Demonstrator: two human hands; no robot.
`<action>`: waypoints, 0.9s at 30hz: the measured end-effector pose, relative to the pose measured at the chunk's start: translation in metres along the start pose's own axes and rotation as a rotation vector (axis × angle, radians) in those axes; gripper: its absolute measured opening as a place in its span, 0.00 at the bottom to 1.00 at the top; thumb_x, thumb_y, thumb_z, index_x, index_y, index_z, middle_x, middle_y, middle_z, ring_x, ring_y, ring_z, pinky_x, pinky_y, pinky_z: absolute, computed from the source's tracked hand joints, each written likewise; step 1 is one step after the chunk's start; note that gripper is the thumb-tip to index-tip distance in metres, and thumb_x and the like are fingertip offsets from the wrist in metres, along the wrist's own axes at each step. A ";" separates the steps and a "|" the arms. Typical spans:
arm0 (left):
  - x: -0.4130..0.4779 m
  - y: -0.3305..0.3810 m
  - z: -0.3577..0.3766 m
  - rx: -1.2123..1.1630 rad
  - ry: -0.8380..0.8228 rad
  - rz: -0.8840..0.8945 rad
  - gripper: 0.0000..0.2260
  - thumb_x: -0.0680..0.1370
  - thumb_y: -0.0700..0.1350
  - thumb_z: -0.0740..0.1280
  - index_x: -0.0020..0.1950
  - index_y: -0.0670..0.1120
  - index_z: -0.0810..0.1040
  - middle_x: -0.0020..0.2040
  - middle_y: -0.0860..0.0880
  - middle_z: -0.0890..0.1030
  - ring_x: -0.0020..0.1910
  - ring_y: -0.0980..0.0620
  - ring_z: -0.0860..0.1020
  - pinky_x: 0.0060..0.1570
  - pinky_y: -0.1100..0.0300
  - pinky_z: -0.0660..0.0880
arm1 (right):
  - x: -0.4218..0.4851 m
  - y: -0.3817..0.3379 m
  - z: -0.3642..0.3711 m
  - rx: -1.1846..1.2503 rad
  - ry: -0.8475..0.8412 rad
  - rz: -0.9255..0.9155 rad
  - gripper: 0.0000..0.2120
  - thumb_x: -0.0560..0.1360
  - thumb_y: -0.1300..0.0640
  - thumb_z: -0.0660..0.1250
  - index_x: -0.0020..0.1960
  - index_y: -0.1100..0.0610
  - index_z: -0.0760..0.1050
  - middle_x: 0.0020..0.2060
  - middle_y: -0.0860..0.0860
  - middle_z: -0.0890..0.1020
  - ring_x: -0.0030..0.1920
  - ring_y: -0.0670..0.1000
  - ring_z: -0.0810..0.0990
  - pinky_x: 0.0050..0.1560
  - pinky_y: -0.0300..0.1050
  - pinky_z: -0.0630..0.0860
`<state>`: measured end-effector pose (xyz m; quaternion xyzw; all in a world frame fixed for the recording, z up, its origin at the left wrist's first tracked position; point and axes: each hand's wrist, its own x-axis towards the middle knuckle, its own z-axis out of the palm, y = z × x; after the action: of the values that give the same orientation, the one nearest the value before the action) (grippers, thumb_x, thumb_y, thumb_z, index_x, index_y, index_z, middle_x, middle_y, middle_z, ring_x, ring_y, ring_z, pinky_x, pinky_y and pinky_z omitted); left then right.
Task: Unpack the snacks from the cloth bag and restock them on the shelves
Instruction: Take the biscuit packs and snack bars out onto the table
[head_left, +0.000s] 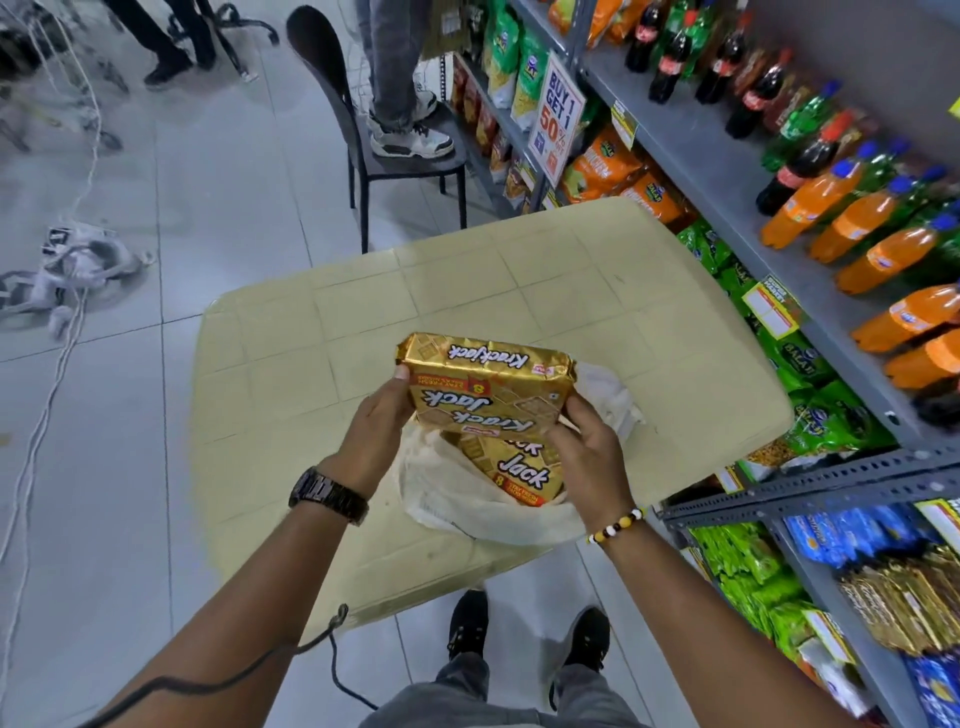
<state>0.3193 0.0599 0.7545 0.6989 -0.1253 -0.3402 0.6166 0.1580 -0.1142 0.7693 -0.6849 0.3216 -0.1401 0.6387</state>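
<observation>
Shelves (737, 171) to my right carry bottles and snack bags; a sign (557, 117) reads "BUY 1 GET 1 50%". Cream desk (322, 332) ahead bears the cloth bag (457, 499). My left hand (375, 431) and right hand (587, 447) grasp a gold "Krack Jack" packet (488, 384) above the bag, another packet (519, 467) inside.

The cloth bag (467, 499) lies at the bench's (597, 291) near edge with a biscuit pack (524, 467) in it; shelves (779, 218) stand right, a chair (384, 140) beyond the far edge.
</observation>
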 end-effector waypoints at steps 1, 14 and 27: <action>-0.002 0.002 -0.008 -0.007 0.044 -0.006 0.20 0.81 0.65 0.55 0.55 0.61 0.84 0.58 0.56 0.85 0.62 0.57 0.80 0.66 0.54 0.71 | 0.003 -0.004 0.006 -0.019 -0.018 -0.002 0.19 0.69 0.53 0.64 0.58 0.41 0.80 0.54 0.42 0.85 0.55 0.44 0.83 0.56 0.51 0.80; -0.063 -0.125 -0.139 -0.141 0.481 -0.615 0.21 0.82 0.59 0.58 0.50 0.45 0.81 0.50 0.45 0.85 0.49 0.46 0.83 0.40 0.56 0.77 | 0.029 0.076 0.165 -0.129 -0.520 0.349 0.08 0.72 0.59 0.69 0.49 0.49 0.81 0.50 0.50 0.87 0.51 0.52 0.85 0.53 0.50 0.82; -0.051 -0.151 -0.121 0.453 0.450 -0.521 0.25 0.81 0.55 0.62 0.74 0.42 0.68 0.72 0.40 0.73 0.69 0.38 0.72 0.69 0.45 0.70 | 0.030 0.116 0.160 -0.265 -0.575 0.415 0.23 0.74 0.60 0.71 0.69 0.56 0.74 0.60 0.44 0.76 0.63 0.46 0.75 0.63 0.42 0.74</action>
<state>0.3213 0.2154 0.6291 0.8821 0.1221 -0.2876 0.3525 0.2467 -0.0040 0.6279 -0.6931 0.2764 0.2331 0.6236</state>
